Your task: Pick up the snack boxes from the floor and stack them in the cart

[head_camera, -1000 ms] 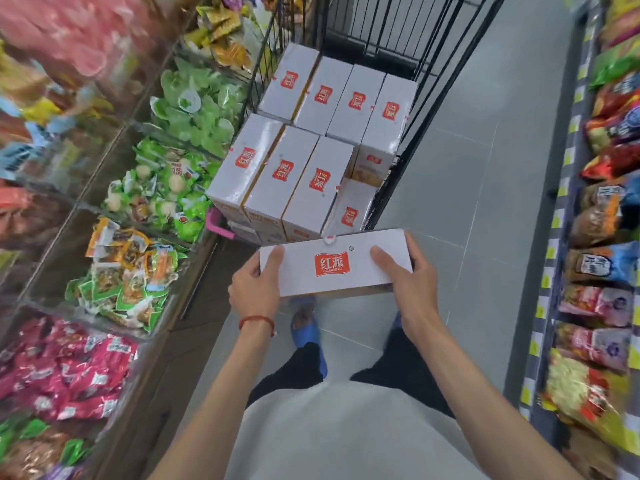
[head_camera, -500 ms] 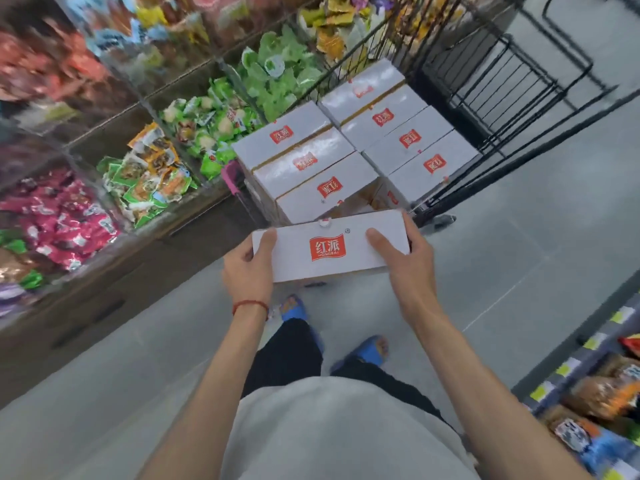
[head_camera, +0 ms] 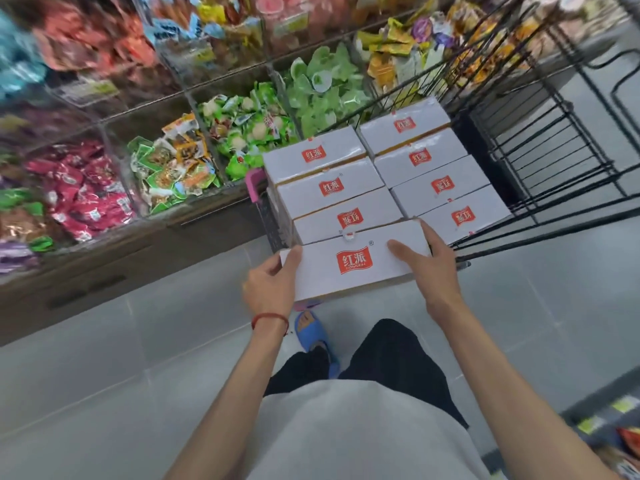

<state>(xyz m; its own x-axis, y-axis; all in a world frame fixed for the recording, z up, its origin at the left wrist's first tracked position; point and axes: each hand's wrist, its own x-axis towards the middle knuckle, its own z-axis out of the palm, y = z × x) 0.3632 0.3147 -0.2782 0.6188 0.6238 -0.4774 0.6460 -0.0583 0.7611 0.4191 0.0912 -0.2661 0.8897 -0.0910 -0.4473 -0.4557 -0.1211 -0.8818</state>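
Since half a second ago the box (head_camera: 355, 263) has been carried forward, and its far edge now overlaps the near end of the cart (head_camera: 554, 140); whether it rests on anything there cannot be told. It is white with a red label on top and is held level, well above the floor (head_camera: 104, 393).

Both hands grip it by the ends. The left hand (head_camera: 270, 289) clasps the left end, thumb on the top face and fingers curled underneath. The right hand (head_camera: 429, 271) holds the right end, thumb laid across the top and fingers wrapped round the far corner. A red string (head_camera: 270, 318) circles the left wrist.

Inside the black wire cart lie the stacked boxes (head_camera: 332, 185), all white with the same red label, packed edge to edge in two rows. Three tops show in the left row and four in the right. The held box sits just in front of the nearest one in the left row.

Left of the cart, clear bins (head_camera: 166, 161) hold wrapped snacks in green, orange and pink packets. A blue slipper (head_camera: 313, 332) shows on the floor below the box.
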